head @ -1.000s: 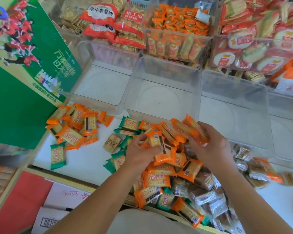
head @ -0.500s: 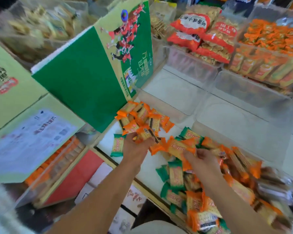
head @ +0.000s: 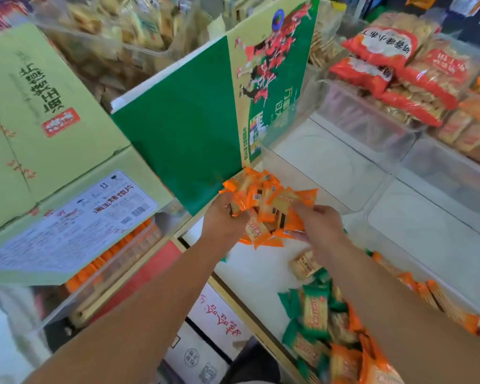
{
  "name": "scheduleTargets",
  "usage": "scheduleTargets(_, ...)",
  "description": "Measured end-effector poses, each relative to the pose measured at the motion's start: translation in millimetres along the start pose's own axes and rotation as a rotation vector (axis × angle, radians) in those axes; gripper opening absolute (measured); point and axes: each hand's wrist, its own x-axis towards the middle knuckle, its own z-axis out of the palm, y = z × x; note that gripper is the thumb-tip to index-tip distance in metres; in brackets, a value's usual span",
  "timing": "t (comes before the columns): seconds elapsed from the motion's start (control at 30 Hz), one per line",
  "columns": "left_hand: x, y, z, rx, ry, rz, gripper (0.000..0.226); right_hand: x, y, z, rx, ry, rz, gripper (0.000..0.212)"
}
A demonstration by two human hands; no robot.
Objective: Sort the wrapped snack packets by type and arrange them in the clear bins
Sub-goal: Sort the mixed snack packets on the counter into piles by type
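Hands clasp a bunch of orange packets (head: 266, 206) from both sides, above the white counter (head: 250, 275) and just in front of the green box (head: 183, 139). The left hand (head: 222, 221) curls its fingers round the bunch's left side, while the right hand (head: 320, 227) pinches the right side, thumb on top and fingers beneath. Green packets (head: 311, 314) mixed with more orange ones lie heaped on the counter by the right forearm, a tan packet (head: 305, 265) lies just below the right hand, and clear bins (head: 330, 162) stand behind, near red bags (head: 385, 54).
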Motion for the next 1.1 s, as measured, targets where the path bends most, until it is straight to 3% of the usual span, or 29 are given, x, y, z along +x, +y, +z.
scheduleTargets(0.1, -7.8, -12.5, -6.6, 0.02, -0.034, -0.017, 0.033, 9.2, -11.2, 12.7, -0.038, -0.065, -0.009, 0.039)
scheduleTargets(0.17, -18.7, -20.6, -5.4, 0.021, -0.1, -0.014, 0.03, 10.3, -6.3, 3.9, -0.097, -0.023, 0.022, 0.041)
scheduleTargets(0.23, -33.6, -32.5, 2.7, 0.046, -0.16, 0.006, 0.029, 0.3, 5.7, -15.5, -0.149, 0.019, 0.035, 0.038)
scheduleTargets(0.37, -73.3, -45.8, 38.4, 0.026, -0.281, -0.031, 0.02, -41.8, 32.6, -60.3, -0.202, -0.058, -0.014, 0.013)
scheduleTargets(0.47, -102.6, -57.6, 75.1, 0.039, -0.408, -0.079, 0.018, -74.1, 58.6, -92.8, -0.265, -0.092, -0.032, 0.017)
scheduleTargets(0.57, -128.1, -77.5, 104.0, 0.154, -0.544, -0.072, 0.029, -98.8, 89.4, -120.9, -0.216, 0.008, -0.027, 0.014)
scheduleTargets(0.63, -139.6, -86.3, 115.3, 0.285, -0.54, 0.015, 0.039, -115.6, 103.4, -138.2, -0.185, 0.076, -0.056, 0.01)
scheduleTargets(0.73, -154.0, -74.9, 126.2, 0.326, -0.363, 0.133, 0.033, -142.7, 118.2, -167.5, -0.162, 0.149, -0.106, 0.01)
scheduleTargets(0.8, -164.8, -64.6, 134.7, 0.289, -0.425, 0.178, 0.029, -157.2, 131.1, -191.1, -0.237, 0.227, -0.135, 0.012)
scheduleTargets(0.9, -186.0, -59.6, 143.2, 0.347, -0.684, 0.178, 0.045, -172.8, 163.6, -220.8, -0.485, 0.339, -0.171, 0.022)
scheduleTargets(0.97, -193.5, -67.5, 142.4, 0.436, -0.687, 0.196, 0.055, -179.5, 186.8, -228.0, -0.642, 0.382, -0.258, 0.031)
scheduleTargets(1.1, -204.4, -86.2, 132.1, 0.485, -0.725, 0.129, 0.066, -173.3, 216.5, -210.5, -0.867, 0.264, -0.525, 0.065)
